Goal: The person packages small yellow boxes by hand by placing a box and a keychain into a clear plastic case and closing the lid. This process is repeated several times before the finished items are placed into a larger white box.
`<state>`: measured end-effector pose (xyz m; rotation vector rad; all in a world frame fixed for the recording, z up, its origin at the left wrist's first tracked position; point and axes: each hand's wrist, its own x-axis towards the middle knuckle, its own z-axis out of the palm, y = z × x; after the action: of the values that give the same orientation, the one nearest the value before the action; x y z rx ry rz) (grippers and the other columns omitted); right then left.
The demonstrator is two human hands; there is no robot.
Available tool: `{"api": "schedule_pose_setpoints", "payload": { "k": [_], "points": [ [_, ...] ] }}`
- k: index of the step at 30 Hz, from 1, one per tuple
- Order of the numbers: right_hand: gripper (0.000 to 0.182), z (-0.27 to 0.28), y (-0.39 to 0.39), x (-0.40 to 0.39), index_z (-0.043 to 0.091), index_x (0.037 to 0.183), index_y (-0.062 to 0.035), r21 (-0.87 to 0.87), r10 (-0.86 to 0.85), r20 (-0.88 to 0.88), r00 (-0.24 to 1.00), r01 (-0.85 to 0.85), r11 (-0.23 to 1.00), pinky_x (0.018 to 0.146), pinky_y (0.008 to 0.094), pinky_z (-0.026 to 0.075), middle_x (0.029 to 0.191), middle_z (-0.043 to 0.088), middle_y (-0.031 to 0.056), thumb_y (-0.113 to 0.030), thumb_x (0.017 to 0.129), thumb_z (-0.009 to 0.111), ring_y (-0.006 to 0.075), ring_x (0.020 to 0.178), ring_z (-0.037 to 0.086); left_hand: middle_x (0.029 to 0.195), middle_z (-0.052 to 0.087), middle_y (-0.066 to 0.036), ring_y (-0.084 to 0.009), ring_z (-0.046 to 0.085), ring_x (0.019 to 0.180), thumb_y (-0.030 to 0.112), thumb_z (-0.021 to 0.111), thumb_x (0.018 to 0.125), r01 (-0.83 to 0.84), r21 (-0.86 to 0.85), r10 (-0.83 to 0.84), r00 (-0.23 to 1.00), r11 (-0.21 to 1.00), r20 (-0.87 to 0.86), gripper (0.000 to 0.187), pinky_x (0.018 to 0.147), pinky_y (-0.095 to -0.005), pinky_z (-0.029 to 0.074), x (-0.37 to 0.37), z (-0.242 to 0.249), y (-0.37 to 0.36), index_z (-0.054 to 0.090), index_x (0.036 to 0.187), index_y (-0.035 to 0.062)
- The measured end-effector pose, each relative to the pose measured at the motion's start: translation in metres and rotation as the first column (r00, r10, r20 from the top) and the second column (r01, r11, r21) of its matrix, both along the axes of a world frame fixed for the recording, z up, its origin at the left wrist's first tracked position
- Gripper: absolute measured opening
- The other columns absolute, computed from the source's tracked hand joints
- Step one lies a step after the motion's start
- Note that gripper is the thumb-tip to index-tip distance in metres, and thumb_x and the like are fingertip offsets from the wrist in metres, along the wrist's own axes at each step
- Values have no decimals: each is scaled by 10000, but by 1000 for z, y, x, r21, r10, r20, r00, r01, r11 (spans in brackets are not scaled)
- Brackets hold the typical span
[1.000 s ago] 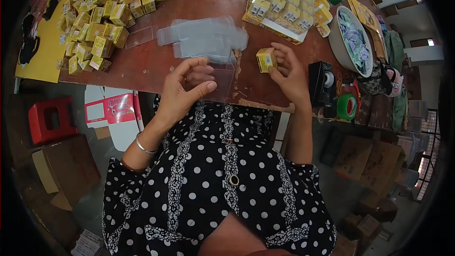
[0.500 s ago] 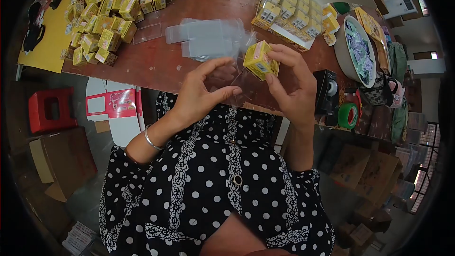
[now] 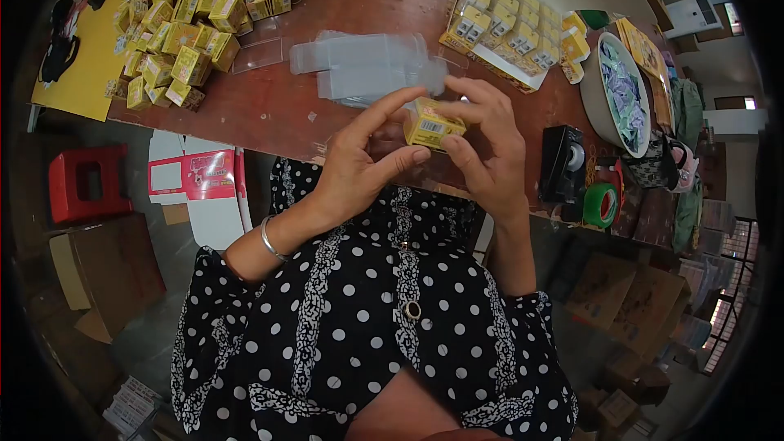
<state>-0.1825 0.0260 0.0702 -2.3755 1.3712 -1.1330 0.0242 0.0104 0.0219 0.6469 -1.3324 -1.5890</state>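
Note:
A small yellow box [image 3: 431, 126] with a barcode on its near side is held between my two hands above the front edge of the table. My left hand [image 3: 359, 151] has its thumb and forefinger around the box's left part. On the other side my right hand [image 3: 487, 135] grips the right end with thumb and fingers; some of its fingertips are blurred. Just beyond the hands lie clear flat plastic box sleeves [image 3: 367, 65]. Part of the box is hidden behind my fingers.
Several similar yellow boxes [image 3: 192, 65] are heaped at the far left. A display tray [image 3: 492, 53] of yellow-topped items stands at the back right. Right of it are a bowl [image 3: 590, 102] of packets, a tape dispenser [image 3: 562, 165] and green tape [image 3: 600, 205].
The yellow box has come slightly down and left and turned, so its barcode side faces me. My left hand has closed in on it from beside it.

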Motion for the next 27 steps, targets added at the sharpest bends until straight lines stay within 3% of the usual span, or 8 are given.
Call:
{"api": "schedule_pose_setpoints", "payload": {
  "k": [1,3,4,6,10,19,21,27],
  "points": [
    [387,-2,2,7,652,1220,-31,1,0,1,1000,0,1000,1014,412,487,1247,676,123,-89,855,765,319,1224,598,1207,659,-83,-134,658,1081,32,739,923,0,1,0,1000,1000,1,625,940,-297,559,0,2,-1,475,1489,62],
    [428,-9,7,22,570,1324,16,195,-193,580,791,95,976,1070,383,454,1359,596,185,-107,935,698,249,1278,554,1235,642,-69,-125,643,1106,54,729,938,18,64,-14,999,998,-48,568,938,-293,549,0,8,-3,506,1460,70],
    [428,-12,10,20,570,1324,16,195,-192,580,791,94,976,1070,383,454,1359,596,185,-107,935,698,249,1278,554,1235,642,-69,-125,643,1106,54,729,938,17,64,-14,999,998,-47,568,938,-293,549,1,7,-4,506,1460,70],
    [462,-22,16,13,508,1361,23,463,-169,752,638,-328,824,1086,380,447,1390,560,197,-98,953,687,229,1308,530,1326,580,-71,-133,627,1142,64,723,946,87,75,-82,995,993,-58,499,954,-293,539,2,2,-5,540,1410,69],
    [428,-45,15,15,520,1316,4,376,-123,768,629,-287,881,1017,343,500,1390,548,179,-57,935,704,206,1259,558,1413,500,-78,-148,627,1145,71,722,948,74,-57,-71,996,996,49,444,964,-296,537,3,-6,-9,558,1361,60],
    [155,-38,5,25,571,1020,-14,201,-64,835,547,-195,960,1127,418,385,1209,645,174,-22,920,689,259,1259,533,1399,497,-99,-152,631,1127,-37,751,881,89,81,-67,967,993,-246,496,948,-286,556,-1,1,-10,493,1297,41],
    [162,-42,-1,12,583,986,-13,126,127,763,634,-338,933,1093,388,411,1136,641,137,7,893,715,226,1200,550,1381,517,-112,-138,627,1122,-49,742,882,74,18,-70,983,997,-167,561,934,-276,551,0,2,-9,439,1347,36],
    [153,-26,3,17,628,993,12,420,-137,767,627,-328,846,979,291,482,1093,629,113,42,885,732,162,1075,607,1256,619,-101,-117,649,1043,-33,752,878,45,-12,-45,999,999,19,577,866,-255,547,3,4,-5,444,1361,33]
  ]
}}
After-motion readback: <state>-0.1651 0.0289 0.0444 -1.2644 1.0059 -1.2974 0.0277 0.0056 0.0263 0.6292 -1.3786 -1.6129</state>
